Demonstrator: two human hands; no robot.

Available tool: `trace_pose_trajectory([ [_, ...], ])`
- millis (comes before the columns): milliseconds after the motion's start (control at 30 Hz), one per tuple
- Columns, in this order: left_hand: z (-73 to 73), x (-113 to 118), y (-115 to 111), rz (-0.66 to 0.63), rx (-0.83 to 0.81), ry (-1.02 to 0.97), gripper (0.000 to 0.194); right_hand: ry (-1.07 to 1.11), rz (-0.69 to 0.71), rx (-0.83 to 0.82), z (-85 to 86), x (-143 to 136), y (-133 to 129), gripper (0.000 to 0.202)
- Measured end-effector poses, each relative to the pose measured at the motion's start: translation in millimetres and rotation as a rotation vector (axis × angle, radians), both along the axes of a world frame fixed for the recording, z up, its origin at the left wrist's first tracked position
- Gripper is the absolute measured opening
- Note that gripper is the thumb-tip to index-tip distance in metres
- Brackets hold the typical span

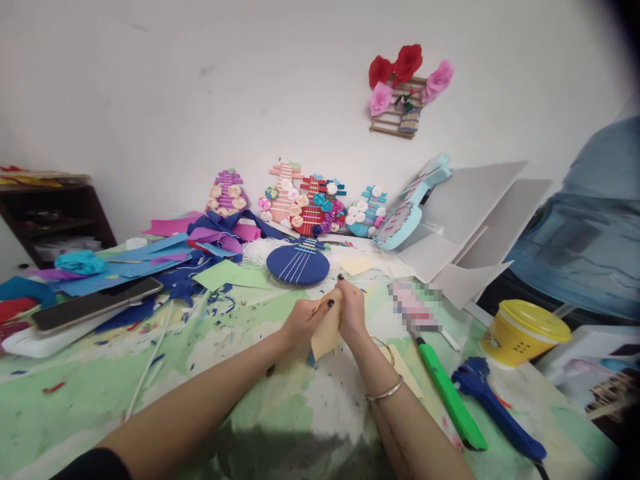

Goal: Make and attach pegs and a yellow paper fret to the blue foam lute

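Both hands meet over the middle of the table around a folded piece of pale yellow paper (327,333). My left hand (303,323) is closed on its left side, the thumb pressed along the paper. On the right side my right hand (352,308) grips the same paper, thumb up near its top. The paper hangs down between the palms. Just beyond the hands lies a dark blue round instrument model (298,265) with pale strings. Another pale yellow sheet (356,266) rests behind the hands, and one more (404,370) lies partly behind my right forearm.
A green cutter (450,397), a blue glue gun (500,413) and a yellow tub (523,333) are at the right. Coloured felt (145,257) and a phone (97,305) lie at the left. Decorated instrument models (311,217) lean against the wall.
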State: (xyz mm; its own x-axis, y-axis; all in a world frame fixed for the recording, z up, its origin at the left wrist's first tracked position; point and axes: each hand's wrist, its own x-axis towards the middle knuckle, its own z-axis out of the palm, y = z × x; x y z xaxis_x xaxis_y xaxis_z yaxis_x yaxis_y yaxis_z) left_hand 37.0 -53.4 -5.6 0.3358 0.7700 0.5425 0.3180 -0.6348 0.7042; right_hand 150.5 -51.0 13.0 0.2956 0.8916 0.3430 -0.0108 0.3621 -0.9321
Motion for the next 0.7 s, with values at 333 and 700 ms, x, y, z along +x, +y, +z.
trace_pose_trajectory([
  [333, 0.7, -0.2, -1.0, 0.258, 0.258, 0.109, 0.044, -0.070, -0.260, 0.003, 5.9, 7.7, -2.0, 0.024],
  [700, 1.6, -1.0, 0.4, 0.166, -0.119, -0.196, 0.045, -0.129, -0.078, 0.050, 8.2, 12.9, -3.9, 0.023],
])
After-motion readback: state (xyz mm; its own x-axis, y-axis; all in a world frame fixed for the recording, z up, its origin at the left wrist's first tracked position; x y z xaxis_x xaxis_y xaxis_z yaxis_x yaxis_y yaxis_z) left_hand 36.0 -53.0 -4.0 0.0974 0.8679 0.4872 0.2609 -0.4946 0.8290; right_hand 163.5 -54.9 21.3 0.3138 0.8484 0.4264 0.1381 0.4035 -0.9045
